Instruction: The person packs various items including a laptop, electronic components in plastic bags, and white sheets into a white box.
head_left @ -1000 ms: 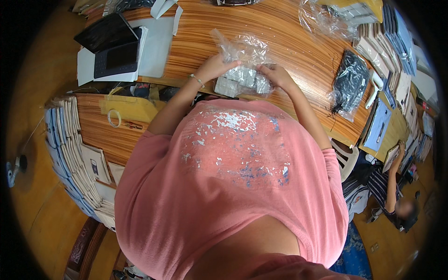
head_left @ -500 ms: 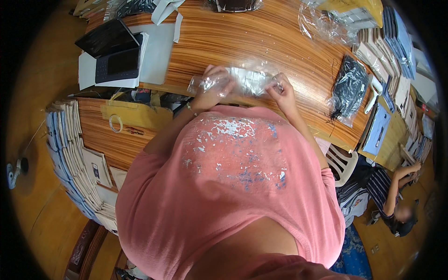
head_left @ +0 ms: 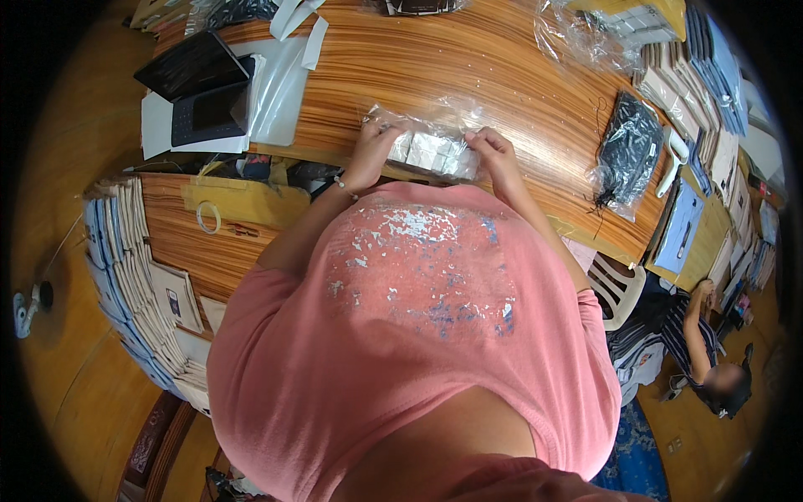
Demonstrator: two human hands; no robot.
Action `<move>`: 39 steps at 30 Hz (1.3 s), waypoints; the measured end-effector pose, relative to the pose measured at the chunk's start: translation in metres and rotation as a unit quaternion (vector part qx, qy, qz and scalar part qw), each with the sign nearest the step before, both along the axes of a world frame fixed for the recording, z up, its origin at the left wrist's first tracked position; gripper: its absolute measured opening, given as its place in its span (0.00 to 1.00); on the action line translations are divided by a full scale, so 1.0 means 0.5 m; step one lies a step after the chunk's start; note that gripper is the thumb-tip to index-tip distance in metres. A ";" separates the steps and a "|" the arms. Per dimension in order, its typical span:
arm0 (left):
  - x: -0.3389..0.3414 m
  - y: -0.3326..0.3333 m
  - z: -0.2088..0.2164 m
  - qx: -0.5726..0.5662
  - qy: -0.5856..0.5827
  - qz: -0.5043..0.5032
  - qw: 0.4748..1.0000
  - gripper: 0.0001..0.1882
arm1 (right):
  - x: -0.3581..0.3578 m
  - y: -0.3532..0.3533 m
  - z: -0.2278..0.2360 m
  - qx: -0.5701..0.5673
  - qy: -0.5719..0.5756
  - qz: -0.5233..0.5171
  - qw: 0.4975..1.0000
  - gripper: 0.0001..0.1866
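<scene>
A clear plastic bag [head_left: 442, 156] with white, block-like packets inside lies at the near edge of the wooden table, right in front of my body. At the bag's left end, my left hand [head_left: 373, 152] is closed with the film between thumb and fingers. My right hand [head_left: 493, 149] pinches the film at the upper right corner of the bag. Loose, crumpled film stands up along the far side of the bag. Glare on the plastic hides what exactly the white packets are.
A black tablet with keyboard [head_left: 209, 113] stands on papers at the left. To the right lie a bag of black cords [head_left: 629, 151], a white-handled tool [head_left: 672, 159] and stacks of folded packets [head_left: 677, 84]. A person in a striped top [head_left: 690, 335] sits at far right.
Both hands have shifted their hold on the bag. The bag has turned and flattened, so its white packets show more plainly. The person at the right has moved their arms.
</scene>
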State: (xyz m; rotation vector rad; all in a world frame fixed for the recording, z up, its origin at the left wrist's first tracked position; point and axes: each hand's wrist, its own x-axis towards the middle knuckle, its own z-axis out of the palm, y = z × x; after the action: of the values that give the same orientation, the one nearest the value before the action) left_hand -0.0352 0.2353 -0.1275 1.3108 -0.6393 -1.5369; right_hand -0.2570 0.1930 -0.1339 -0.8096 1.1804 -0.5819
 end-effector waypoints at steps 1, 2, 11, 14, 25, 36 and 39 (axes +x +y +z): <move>-0.005 0.000 0.008 -0.031 -0.048 0.006 0.998 0.07 | -0.004 0.002 -0.002 -0.034 0.007 -0.016 0.999 0.09; -0.006 0.000 0.011 -0.061 -0.096 0.014 0.993 0.07 | 0.001 0.003 0.015 -0.067 0.014 -0.029 0.997 0.09; 0.019 0.067 -0.062 -0.234 -0.265 -0.036 0.935 0.09 | -0.021 0.051 -0.061 -0.353 0.137 0.042 0.925 0.22; 0.033 0.074 -0.091 -0.172 -0.342 -0.059 0.922 0.32 | -0.018 0.047 -0.057 -0.349 0.216 0.069 0.909 0.30; 0.082 0.002 -0.058 0.063 -0.096 -0.264 0.958 0.39 | -0.012 -0.005 -0.018 -0.018 0.075 0.176 0.981 0.28; 0.120 -0.042 -0.029 0.019 -0.121 -0.334 0.935 0.42 | 0.010 -0.022 -0.059 -0.087 0.091 0.256 0.958 0.44; 0.177 -0.068 -0.018 -0.022 -0.133 -0.302 0.944 0.48 | 0.082 -0.104 0.018 -0.053 0.036 0.338 0.939 0.41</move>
State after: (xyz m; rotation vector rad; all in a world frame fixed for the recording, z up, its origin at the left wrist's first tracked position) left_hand 0.0531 0.2012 -0.1364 1.3716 -1.3366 -1.8174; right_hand -0.2158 0.1412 -0.1250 -1.2605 0.8581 -0.0440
